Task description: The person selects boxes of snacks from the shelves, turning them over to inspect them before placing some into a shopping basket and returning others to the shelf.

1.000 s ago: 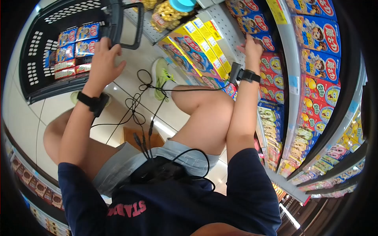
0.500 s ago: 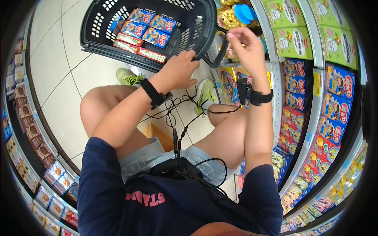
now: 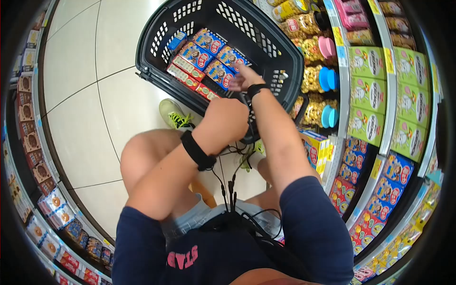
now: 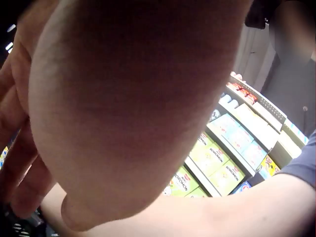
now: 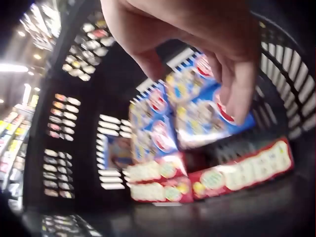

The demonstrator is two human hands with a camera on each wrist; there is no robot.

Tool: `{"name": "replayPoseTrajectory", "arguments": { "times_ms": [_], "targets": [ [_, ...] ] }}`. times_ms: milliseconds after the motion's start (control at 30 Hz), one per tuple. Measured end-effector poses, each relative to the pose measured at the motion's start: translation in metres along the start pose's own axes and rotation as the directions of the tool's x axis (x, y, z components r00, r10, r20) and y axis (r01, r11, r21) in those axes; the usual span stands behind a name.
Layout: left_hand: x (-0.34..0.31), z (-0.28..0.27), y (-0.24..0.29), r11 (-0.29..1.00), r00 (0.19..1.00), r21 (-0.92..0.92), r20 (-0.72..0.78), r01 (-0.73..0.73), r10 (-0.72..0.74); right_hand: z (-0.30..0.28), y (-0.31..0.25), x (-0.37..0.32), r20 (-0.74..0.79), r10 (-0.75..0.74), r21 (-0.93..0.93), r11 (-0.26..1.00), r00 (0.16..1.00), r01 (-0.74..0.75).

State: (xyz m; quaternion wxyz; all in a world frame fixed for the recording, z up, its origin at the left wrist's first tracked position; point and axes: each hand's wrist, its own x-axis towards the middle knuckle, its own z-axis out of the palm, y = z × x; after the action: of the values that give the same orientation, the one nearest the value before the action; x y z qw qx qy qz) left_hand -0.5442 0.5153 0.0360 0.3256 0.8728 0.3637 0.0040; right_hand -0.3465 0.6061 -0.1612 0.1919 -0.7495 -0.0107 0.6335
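My right hand [image 3: 244,78] reaches into a black shopping basket [image 3: 295,54], fingers and thumb spread over blue cartoon snack boxes [image 3: 195,55]. In the right wrist view its fingertips overlap the nearest blue box [image 5: 202,121]. Several red-edged boxes [image 3: 185,70] lie beside the blue ones, and a smaller blue box [image 3: 177,42] stands against the basket wall. My left hand [image 3: 222,118] is at the basket's near side, beside the right forearm. In the left wrist view its fingers [image 4: 34,190] point down, loosely bent, with nothing seen between them; the palm hides much of that view.
Snack shelves run along the right, with green boxes [image 3: 365,90], jars with blue lids [image 3: 327,78] and more blue boxes [image 3: 389,175]. Another packed shelf [image 3: 31,133] curves along the left. Black cables [image 3: 228,185] hang between the legs, and a shoe [image 3: 173,114] stands near the basket.
My right hand has come from the shelf across to the basket and into it. The left hand has moved toward the basket's near side. The view has swung, and the basket appears nearer the middle.
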Motion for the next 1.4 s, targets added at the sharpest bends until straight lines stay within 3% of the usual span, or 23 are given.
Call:
{"name": "replayPoseTrajectory", "arguments": {
  "times_ms": [100,233,367,433,467,500,567,667,767,833,900,933,967,1000,1033,1100,1133,1167,1200,1233,1300,1367,1400],
  "targets": [
    [0.013,0.002,-0.006,1.000,0.995,0.006,-0.097,0.025,-0.025,0.009,0.030,0.048,-0.093,0.103,-0.185,0.976,0.990,-0.119],
    [0.032,0.017,-0.004,0.992,0.975,0.116,-0.221,0.053,-0.026,0.004,0.031,0.059,-0.039,0.141,-0.063,0.988,0.989,-0.143],
    [0.030,0.025,0.008,0.997,0.991,0.060,-0.122,0.054,-0.046,-0.018,0.014,0.082,0.057,0.161,-0.002,0.987,0.985,-0.161],
    [0.027,0.017,0.018,0.996,0.995,0.028,-0.050,0.084,-0.082,-0.016,0.012,0.081,-0.054,0.186,-0.019,0.982,0.981,-0.187],
    [0.026,0.016,0.019,0.997,0.997,0.039,-0.050,0.060,-0.058,-0.012,0.015,0.080,0.003,0.174,-0.045,0.984,0.985,-0.173],
    [0.026,0.014,0.017,0.998,0.998,0.053,-0.048,0.035,-0.032,-0.012,0.029,0.111,-0.062,0.220,0.065,0.974,0.973,-0.216],
    [0.029,0.003,0.014,0.999,0.999,0.021,0.020,0.049,-0.050,0.000,0.043,0.092,0.206,-0.041,0.228,0.974,0.978,-0.007],
    [0.030,0.005,0.018,0.993,0.996,0.082,0.007,0.090,-0.091,0.004,0.047,0.107,0.151,0.030,0.084,0.995,0.988,-0.044],
    [0.030,0.018,0.025,0.996,0.997,0.045,-0.023,0.071,-0.070,0.001,0.050,0.104,0.045,0.050,0.163,0.985,0.998,-0.057],
    [0.031,0.020,0.030,0.997,0.999,0.050,0.001,0.054,-0.054,0.000,0.046,0.106,0.098,0.035,0.121,0.992,0.995,-0.046],
    [0.029,0.022,0.030,0.998,0.998,0.036,-0.032,0.055,-0.054,-0.001,0.047,0.111,0.019,0.119,0.040,0.992,0.993,-0.120],
    [0.031,0.022,0.031,0.999,0.997,0.017,-0.071,0.046,-0.044,-0.008,0.056,0.140,0.168,0.144,0.160,0.972,0.975,-0.171],
    [0.028,0.015,0.028,0.999,0.997,0.030,-0.070,0.013,-0.011,-0.002,0.047,0.099,0.219,0.031,0.181,0.981,0.975,-0.072],
    [0.025,0.003,0.025,0.986,0.993,0.136,-0.044,-0.100,0.107,-0.006,0.045,0.091,0.376,-0.110,0.190,0.981,0.920,0.040],
    [0.025,0.009,0.022,0.982,0.993,0.163,-0.056,-0.090,0.101,-0.003,0.044,0.103,0.381,-0.094,0.292,0.956,0.920,-0.023],
    [0.027,-0.008,0.025,0.971,0.995,0.217,0.005,-0.095,0.096,0.011,0.023,0.052,0.157,-0.141,0.117,0.985,0.978,0.123],
    [0.027,-0.016,0.031,0.998,0.999,0.052,0.027,-0.046,0.045,0.004,0.011,0.021,0.194,-0.368,-0.067,0.920,0.909,0.387],
    [0.025,-0.030,0.039,0.989,0.989,0.029,0.008,-0.147,0.146,0.000,0.004,0.045,0.134,-0.410,-0.296,0.852,0.902,0.431],
    [0.024,-0.023,0.040,0.982,0.981,0.049,-0.064,-0.182,0.185,-0.004,-0.014,0.028,0.188,-0.375,-0.373,0.828,0.908,0.419],
    [0.020,-0.020,0.035,0.977,0.974,0.021,-0.084,-0.211,0.212,-0.003,-0.022,0.013,0.099,-0.339,-0.314,0.882,0.936,0.352],
    [0.013,-0.012,0.038,0.965,0.964,0.044,-0.061,-0.257,0.259,-0.025,-0.035,-0.079,0.066,-0.413,-0.441,0.805,0.908,0.398],
    [0.011,-0.006,0.050,0.961,0.961,-0.011,0.010,-0.276,0.277,-0.055,-0.030,-0.156,0.116,-0.503,-0.443,0.746,0.857,0.498],
    [0.008,-0.003,0.058,0.966,0.963,-0.064,0.086,-0.250,0.255,-0.071,-0.020,-0.187,0.045,-0.639,-0.554,0.623,0.768,0.552]
  ]
}}
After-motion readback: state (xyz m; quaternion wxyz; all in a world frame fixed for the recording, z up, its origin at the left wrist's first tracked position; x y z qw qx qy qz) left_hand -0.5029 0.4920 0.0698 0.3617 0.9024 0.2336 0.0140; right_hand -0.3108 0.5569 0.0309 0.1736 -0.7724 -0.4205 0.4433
